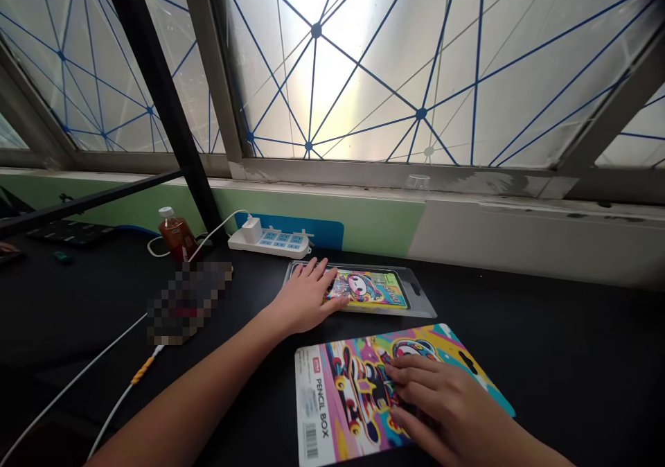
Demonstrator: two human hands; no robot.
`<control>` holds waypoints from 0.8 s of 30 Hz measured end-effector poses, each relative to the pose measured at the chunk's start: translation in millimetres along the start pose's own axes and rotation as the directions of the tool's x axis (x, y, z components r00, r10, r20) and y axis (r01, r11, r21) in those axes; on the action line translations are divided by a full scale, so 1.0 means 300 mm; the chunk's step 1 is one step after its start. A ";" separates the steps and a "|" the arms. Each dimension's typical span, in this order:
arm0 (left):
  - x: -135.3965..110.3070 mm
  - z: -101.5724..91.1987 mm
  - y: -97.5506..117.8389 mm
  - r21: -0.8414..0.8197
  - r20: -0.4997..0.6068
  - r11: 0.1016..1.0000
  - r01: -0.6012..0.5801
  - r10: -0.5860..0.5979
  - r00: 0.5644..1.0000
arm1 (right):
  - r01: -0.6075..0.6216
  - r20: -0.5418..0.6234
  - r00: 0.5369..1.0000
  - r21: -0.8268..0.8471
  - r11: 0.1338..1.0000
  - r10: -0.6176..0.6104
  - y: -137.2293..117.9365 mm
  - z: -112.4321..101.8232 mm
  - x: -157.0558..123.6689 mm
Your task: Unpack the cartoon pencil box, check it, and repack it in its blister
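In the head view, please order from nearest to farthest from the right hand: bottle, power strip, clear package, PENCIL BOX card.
1. PENCIL BOX card: under the right hand.
2. Clear package: beyond, under the left hand.
3. Power strip: left, by the wall.
4. Bottle: leftmost of these.

Card (364,392) before package (371,289), power strip (275,243) behind both

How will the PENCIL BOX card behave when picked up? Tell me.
The card looks thin, so it should be light. Lying flat with straight edges, it's probably stiff. Its smooth-looking face may slide under the right hand.
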State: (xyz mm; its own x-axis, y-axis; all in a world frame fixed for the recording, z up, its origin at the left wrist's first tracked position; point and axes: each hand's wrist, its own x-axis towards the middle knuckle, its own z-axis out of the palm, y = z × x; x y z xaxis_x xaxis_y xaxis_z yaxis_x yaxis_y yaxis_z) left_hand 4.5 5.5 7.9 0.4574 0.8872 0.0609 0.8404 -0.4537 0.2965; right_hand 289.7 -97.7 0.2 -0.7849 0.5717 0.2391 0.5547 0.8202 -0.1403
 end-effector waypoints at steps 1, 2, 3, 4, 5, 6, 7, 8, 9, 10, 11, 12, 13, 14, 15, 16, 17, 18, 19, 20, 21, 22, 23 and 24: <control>-0.005 -0.005 -0.009 -0.002 0.004 1.000 0.005 -0.005 1.000 | -0.013 -0.017 1.000 -0.026 1.000 0.013 -0.002 0.006 0.013; -0.009 -0.010 -0.017 -0.006 0.010 1.000 0.007 -0.007 1.000 | -0.039 -0.035 0.999 -0.056 0.998 0.037 -0.001 0.014 0.028; -0.012 -0.015 -0.022 -0.010 0.015 1.000 0.007 -0.007 1.000 | -0.071 -0.057 0.996 -0.088 0.994 0.066 0.003 0.024 0.042; -0.014 -0.019 -0.026 -0.014 0.020 1.000 0.006 -0.006 1.000 | -0.104 -0.081 0.992 -0.115 0.988 0.095 0.010 0.035 0.055; -0.015 -0.022 -0.028 -0.019 0.023 1.000 0.006 -0.006 1.000 | -0.137 -0.109 0.986 -0.129 0.982 0.123 0.019 0.048 0.066; -0.015 -0.025 -0.029 -0.024 0.025 1.000 0.007 -0.007 1.000 | -0.171 -0.138 0.978 -0.127 0.977 0.154 0.028 0.060 0.074; -0.015 -0.027 -0.029 -0.028 0.026 1.000 0.011 -0.010 1.000 | -0.207 -0.159 0.969 -0.111 0.972 0.188 0.036 0.072 0.078; -0.015 -0.028 -0.028 -0.033 0.027 0.999 0.017 -0.016 1.000 | -0.243 -0.170 0.959 -0.086 0.966 0.226 0.044 0.082 0.079; -0.014 -0.027 -0.026 -0.036 0.027 0.999 0.026 -0.025 0.999 | -0.278 -0.172 0.949 -0.057 0.959 0.265 0.049 0.090 0.078; -0.014 -0.025 -0.024 -0.040 0.024 0.998 0.038 -0.037 0.999 | -0.305 -0.171 0.940 -0.029 0.952 0.296 0.052 0.096 0.074; -0.013 -0.022 -0.021 -0.043 0.019 0.998 0.052 -0.051 0.999 | -0.325 -0.168 0.933 -0.008 0.946 0.319 0.052 0.099 0.069; -0.012 -0.018 -0.018 -0.044 0.012 0.997 0.066 -0.066 0.998 | -0.335 -0.167 0.928 0.008 0.942 0.332 0.051 0.101 0.064; -0.012 -0.013 -0.015 -0.043 0.002 0.996 0.080 -0.080 0.997 | -0.339 -0.168 0.926 0.023 0.941 0.338 0.047 0.100 0.059; -0.011 -0.008 -0.012 -0.040 -0.009 0.995 0.091 -0.092 0.996 | -0.342 -0.174 0.923 0.039 0.939 0.343 0.042 0.097 0.053; -0.011 -0.003 -0.010 -0.037 -0.018 0.994 0.098 -0.099 0.995 | -0.349 -0.176 0.919 0.058 0.935 0.353 0.038 0.093 0.048; -0.011 0.002 -0.009 -0.033 -0.024 0.994 0.102 -0.103 0.994 | -0.362 -0.171 0.913 0.079 0.929 0.370 0.035 0.085 0.042; -0.011 0.004 -0.009 -0.029 -0.024 0.994 0.103 -0.104 0.994 | -0.381 -0.155 0.906 0.106 0.919 0.393 0.036 0.075 0.035; -0.012 0.005 -0.010 -0.028 -0.017 0.994 0.101 -0.102 0.995 | -0.405 -0.124 0.898 0.140 0.904 0.422 0.043 0.062 0.027; -0.012 0.005 -0.012 -0.030 -0.007 0.995 0.099 -0.100 0.995 | -0.433 -0.084 0.888 0.180 0.883 0.452 0.057 0.046 0.017; -0.013 0.003 -0.013 -0.034 0.004 0.995 0.097 -0.096 0.995 | -0.463 -0.043 0.874 0.225 0.857 0.484 0.080 0.026 0.007; -0.014 0.000 -0.014 -0.042 0.012 0.995 0.093 -0.093 0.996 | -0.493 -0.002 0.858 0.271 0.826 0.513 0.113 0.004 -0.005; -0.015 -0.003 -0.014 -0.051 0.014 0.995 0.089 -0.089 0.996 | -0.523 0.032 0.840 0.317 0.791 0.542 0.154 -0.019 -0.018; -0.015 -0.006 -0.012 -0.057 0.008 0.995 0.085 -0.085 0.996 | -0.559 0.063 0.814 0.351 0.751 0.577 0.202 -0.042 -0.032; -0.016 -0.008 -0.009 -0.058 -0.003 0.995 0.082 -0.082 0.997 | -0.593 0.119 0.793 0.375 0.713 0.597 0.253 -0.064 -0.046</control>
State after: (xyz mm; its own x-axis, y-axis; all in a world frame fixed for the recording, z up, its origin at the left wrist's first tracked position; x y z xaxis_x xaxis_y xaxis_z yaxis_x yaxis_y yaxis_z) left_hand -0.6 2.6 9.1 0.3856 0.9218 0.0393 0.8570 -0.3737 0.3549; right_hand 348.0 -43.7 4.6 -0.3245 0.9458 -0.0086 0.7572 0.2543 -0.6017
